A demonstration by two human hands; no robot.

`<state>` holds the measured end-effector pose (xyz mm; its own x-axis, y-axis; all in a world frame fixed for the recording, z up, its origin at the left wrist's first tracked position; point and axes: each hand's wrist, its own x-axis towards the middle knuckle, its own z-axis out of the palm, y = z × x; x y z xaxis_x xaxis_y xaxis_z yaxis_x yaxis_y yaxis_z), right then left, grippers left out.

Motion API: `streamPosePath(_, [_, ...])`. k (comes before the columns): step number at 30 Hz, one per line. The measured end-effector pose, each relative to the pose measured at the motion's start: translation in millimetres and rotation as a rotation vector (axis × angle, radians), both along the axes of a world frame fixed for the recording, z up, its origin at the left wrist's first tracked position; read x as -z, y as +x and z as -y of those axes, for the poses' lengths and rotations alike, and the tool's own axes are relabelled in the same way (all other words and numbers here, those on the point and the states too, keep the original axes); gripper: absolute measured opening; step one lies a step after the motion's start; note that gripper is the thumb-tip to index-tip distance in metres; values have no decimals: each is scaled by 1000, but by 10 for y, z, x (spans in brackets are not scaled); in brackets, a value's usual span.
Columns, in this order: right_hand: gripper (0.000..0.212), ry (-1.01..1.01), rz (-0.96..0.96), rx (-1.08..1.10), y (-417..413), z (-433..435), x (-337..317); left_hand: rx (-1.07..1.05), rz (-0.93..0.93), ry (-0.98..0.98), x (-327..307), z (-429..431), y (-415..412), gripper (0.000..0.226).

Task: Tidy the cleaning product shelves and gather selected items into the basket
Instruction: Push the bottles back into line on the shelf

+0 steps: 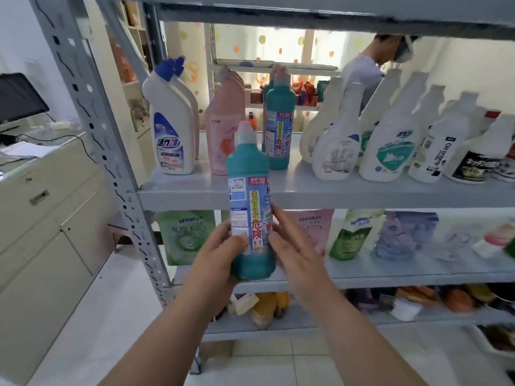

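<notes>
The left grip (216,253) wraps the base of an upright teal bottle (249,174) with a pale pink cap and printed label, in front of the shelf (362,190) edge, while the right grip (292,246) rests flat-fingered against its side.

Shelf front (348,188) lies bare; pink bottles (223,135) and shelved teal bottle (280,112) flank a seemingly narrow gap.

Your left hand (220,254) grips the low part of the teal bottle (249,174), with the thumb across its label and the fingers curled behind it. Your right hand (292,246) lies along the bottle's right side, fingers straight and pointing up, palm facing it. Both bare forearms rise toward the bottle from below.
</notes>
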<state>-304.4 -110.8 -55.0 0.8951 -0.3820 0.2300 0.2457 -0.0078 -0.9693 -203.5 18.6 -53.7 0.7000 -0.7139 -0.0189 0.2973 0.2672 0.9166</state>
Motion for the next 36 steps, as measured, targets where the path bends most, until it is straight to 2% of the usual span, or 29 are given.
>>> streamPosePath(4, [45, 69, 27, 29, -283, -76, 218, -8, -309, -51, 223, -4, -401, 41])
streamPosePath(7, [42, 33, -11, 53, -424, -12, 348, 54, -377, -131, 299, 39, -587, 49])
streamPosePath(11, [43, 7, -48, 58, -594, 141, 430, 2, -360, -84, 353, 215, -839, 46])
streamPosePath(12, [47, 27, -52, 43, -637, 185, 432, -27, -309, -68, 360, 277, -917, 44])
streamPosePath(14, [65, 60, -95, -6, -726, 294, 415, -80, -83, 1, 379, 395, -1095, 44])
streamPosePath(16, [80, 86, -150, -13, -813, 435, 395, -110, 125, 73, 394, 494, -1291, 59])
streamPosePath(19, [90, 215, -128, 17, -966, 720, 416, -128, 344, 96, 405, 605, -1537, 61])
streamPosePath(20, [87, 267, -105, 3, -1027, 808, 414, -140, 359, 89, 387, 657, -1588, 57])
streamPosePath(21, [78, 303, -80, -19, -1085, 883, 408, -163, 302, 81, 359, 733, -1610, 51])
streamPosePath(23, [60, 311, -59, -74, -1178, 968, 402, -164, 22, 56, 317, 945, -1616, 41])
streamPosePath(25, [59, 276, -66, -105, -1240, 983, 424, -80, -203, 43, 269, 1133, -1677, 45])
streamPosePath(27, [65, 215, -83, -94, -1287, 995, 474, -98, -281, 52, 292, 1254, -1763, 55])
streamPosePath(30, [61, 151, -96, -99, -1372, 1124, 456, -192, -284, 58, 297, 1333, -1905, 57])
streamPosePath(32, [55, 167, -120, -96, -1413, 1233, 414, -268, -181, 85, 315, 1359, -1976, 46])
streamPosePath(34, [52, 204, -125, -108, -1445, 1276, 392, -320, -43, 103, 310, 1364, -2075, 26])
streamPosePath(36, [55, 238, -115, -139, -1482, 1240, 367, -343, 27, 91, 295, 1331, -2178, 31])
